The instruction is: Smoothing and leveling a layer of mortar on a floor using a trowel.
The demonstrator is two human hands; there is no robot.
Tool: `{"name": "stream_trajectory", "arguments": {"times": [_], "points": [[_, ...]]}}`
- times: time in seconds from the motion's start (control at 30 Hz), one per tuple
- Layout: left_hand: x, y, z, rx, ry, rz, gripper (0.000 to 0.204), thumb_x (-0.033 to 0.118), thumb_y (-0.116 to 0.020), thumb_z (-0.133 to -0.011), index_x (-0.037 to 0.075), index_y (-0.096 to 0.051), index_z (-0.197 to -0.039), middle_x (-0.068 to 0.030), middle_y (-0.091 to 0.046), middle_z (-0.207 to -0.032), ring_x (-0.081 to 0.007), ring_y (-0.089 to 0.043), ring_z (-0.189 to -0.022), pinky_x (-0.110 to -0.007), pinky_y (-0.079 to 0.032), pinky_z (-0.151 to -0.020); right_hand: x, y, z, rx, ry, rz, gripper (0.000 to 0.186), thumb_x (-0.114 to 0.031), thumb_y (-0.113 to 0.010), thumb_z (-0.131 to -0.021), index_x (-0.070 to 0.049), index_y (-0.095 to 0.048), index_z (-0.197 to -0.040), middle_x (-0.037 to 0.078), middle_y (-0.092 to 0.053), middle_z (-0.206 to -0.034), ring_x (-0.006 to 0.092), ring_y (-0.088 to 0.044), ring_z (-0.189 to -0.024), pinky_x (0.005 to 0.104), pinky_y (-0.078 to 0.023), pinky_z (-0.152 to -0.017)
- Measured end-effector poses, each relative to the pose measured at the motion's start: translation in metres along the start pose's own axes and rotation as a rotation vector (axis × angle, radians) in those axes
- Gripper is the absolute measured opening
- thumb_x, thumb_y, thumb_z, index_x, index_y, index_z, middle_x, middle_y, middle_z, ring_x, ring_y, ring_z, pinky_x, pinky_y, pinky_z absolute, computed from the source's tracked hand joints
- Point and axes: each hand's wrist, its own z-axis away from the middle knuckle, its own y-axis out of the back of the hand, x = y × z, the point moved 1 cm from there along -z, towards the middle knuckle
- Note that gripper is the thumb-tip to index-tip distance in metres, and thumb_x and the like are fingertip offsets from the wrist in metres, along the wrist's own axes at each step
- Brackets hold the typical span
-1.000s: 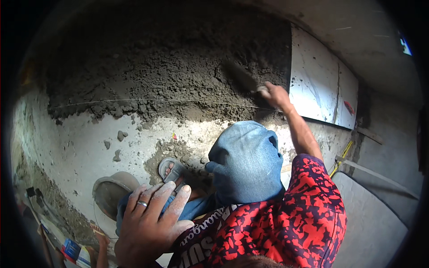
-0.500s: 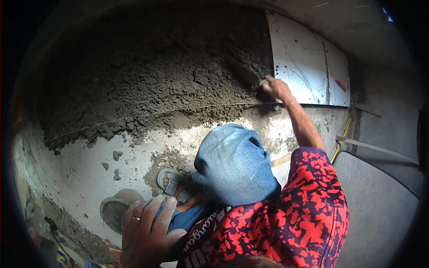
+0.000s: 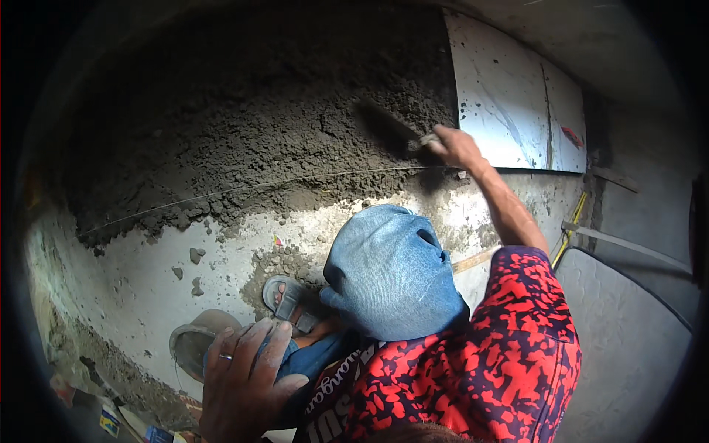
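My right hand grips the handle of a trowel, its dark blade pointing left and low over the rough grey mortar. Whether the blade touches the mortar is unclear, as it is blurred and in shadow. To the right of the hand lie pale, speckled tiles, their left edge meeting the mortar. A thin string runs along the mortar's near side. My left hand, with a ring on one finger and grey dust on it, lies with fingers stretched out by my jeans-covered knee; it holds nothing.
A bucket stands beside my left hand, near my sandalled foot. Mortar crumbs dot the pale floor. A small red object lies on the tiles. At right are a yellow strip, a long straight bar and a grey panel.
My right hand and the trowel have moved a little left over the mortar. My left hand stays by the knee. The whole view has shifted slightly.
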Motion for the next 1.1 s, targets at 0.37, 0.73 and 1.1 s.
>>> {"name": "stream_trajectory", "arguments": {"times": [0.37, 0.73, 1.1], "points": [[-0.005, 0.002, -0.008, -0.023, -0.022, -0.048, 0.056, 0.047, -0.053, -0.085, 0.002, -0.055, -0.119, -0.0139, -0.058, -0.115, -0.0367, -0.052, -0.106, -0.047, -0.04, -0.095, -0.027, -0.041, 0.132, 0.124, -0.503, -0.401, 0.038, -0.035, -0.055, -0.091, 0.0, -0.043, -0.103, 0.019, -0.058, -0.07, 0.0256, -0.061, -0.061, 0.0371, -0.05, -0.053], [-0.01, 0.001, -0.008, -0.03, -0.038, -0.022, 0.057, 0.048, -0.053, -0.086, 0.001, -0.055, -0.118, -0.0153, -0.058, -0.113, -0.0372, -0.052, -0.104, -0.048, -0.04, -0.093, -0.071, -0.051, 0.113, 0.122, -0.801, -1.028, 0.026, -0.029, -0.05, -0.093, -0.006, -0.044, -0.103, 0.007, -0.051, -0.066, 0.0173, -0.051, -0.051, 0.0334, -0.043, -0.043], [-0.01, 0.004, 0.007, -0.064, -0.099, -0.027, 0.055, 0.045, -0.05, -0.089, 0.0, -0.053, -0.12, -0.0179, -0.057, -0.115, -0.0363, -0.054, -0.105, -0.051, -0.038, -0.096, 0.001, -0.003, 0.025, 0.258, -0.276, 0.018, 0.03, -0.015, -0.056, -0.085, -0.006, -0.038, -0.106, 0.028, -0.06, -0.074, 0.0479, -0.059, -0.071, 0.054, -0.045, -0.061]]}}
